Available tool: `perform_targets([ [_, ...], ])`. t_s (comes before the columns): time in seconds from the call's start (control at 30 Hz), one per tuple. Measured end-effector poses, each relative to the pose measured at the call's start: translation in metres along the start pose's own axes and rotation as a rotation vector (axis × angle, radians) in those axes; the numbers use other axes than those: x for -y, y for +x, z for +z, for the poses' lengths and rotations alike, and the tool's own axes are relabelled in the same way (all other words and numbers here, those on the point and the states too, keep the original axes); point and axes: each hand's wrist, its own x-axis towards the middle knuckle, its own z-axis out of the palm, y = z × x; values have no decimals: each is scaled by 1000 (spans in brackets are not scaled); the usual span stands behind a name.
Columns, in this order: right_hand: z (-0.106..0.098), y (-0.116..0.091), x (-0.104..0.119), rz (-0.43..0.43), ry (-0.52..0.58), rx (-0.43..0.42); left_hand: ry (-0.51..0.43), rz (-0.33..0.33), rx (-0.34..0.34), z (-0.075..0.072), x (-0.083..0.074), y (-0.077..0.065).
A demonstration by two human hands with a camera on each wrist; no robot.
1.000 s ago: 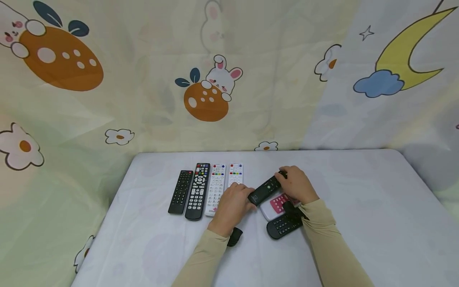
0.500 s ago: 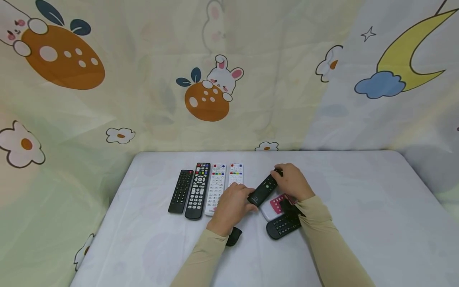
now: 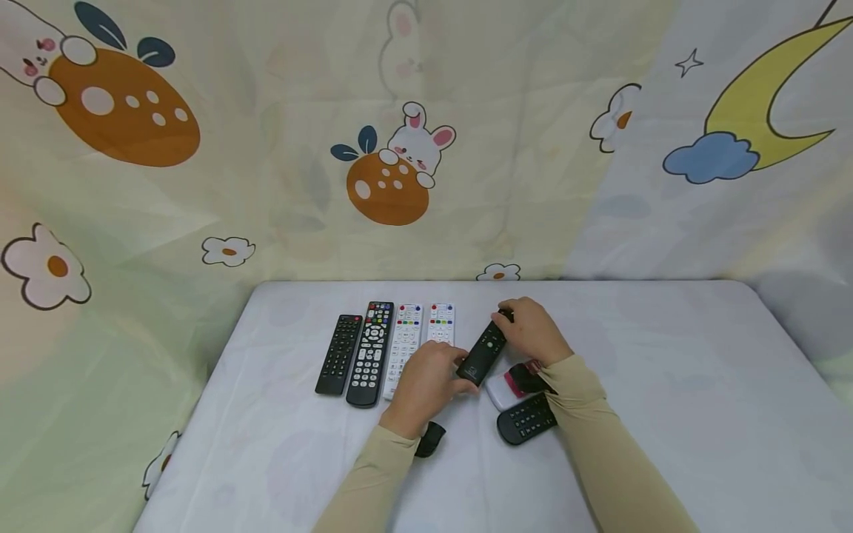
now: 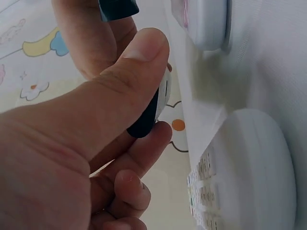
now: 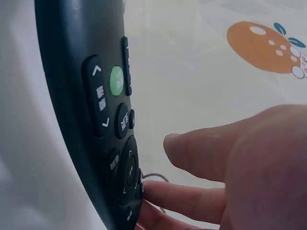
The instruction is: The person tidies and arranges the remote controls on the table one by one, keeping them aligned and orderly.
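A black remote control (image 3: pixel 483 354) with one green button stands tilted between my hands in the head view. My left hand (image 3: pixel 426 381) pinches its near end between thumb and fingers; in the left wrist view the thumb (image 4: pixel 139 57) overlaps the remote's dark edge (image 4: pixel 146 117). Up at the far end, my right hand (image 3: pixel 533 329) grips the same remote with its fingers round the tip. The right wrist view shows the button face (image 5: pixel 103 108) up close, fingers at its edge and the thumb (image 5: pixel 192 151) apart from it.
Left of my hands lie two black remotes (image 3: pixel 338 355) (image 3: pixel 369 355) and two white ones (image 3: pixel 403 340) (image 3: pixel 441 322), side by side. Under my right wrist are a white remote with a pink panel (image 3: pixel 503 392) and another black remote (image 3: pixel 526 420). A printed cloth (image 3: pixel 286 185) hangs behind the table.
My right hand has moved left and slightly away from me, swinging the remote's far end leftward so it stands more upright in the head view. The left hand stays at the near end.
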Motion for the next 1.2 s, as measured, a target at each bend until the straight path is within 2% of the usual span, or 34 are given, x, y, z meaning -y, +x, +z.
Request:
perform_targets([
  [0.3, -1, 4, 8, -1, 11, 20, -41, -17, -18, -1, 3, -2],
  [0.67, 1, 12, 12, -59, 27, 16, -16, -27, 0, -4, 3, -5],
  [0.93, 2, 18, 17, -75, 41, 52, -9, -50, 6, -8, 0, -9],
  [1.2, 3, 21, 22, -96, 72, 56, 2, -63, -16, -9, -4, -11],
])
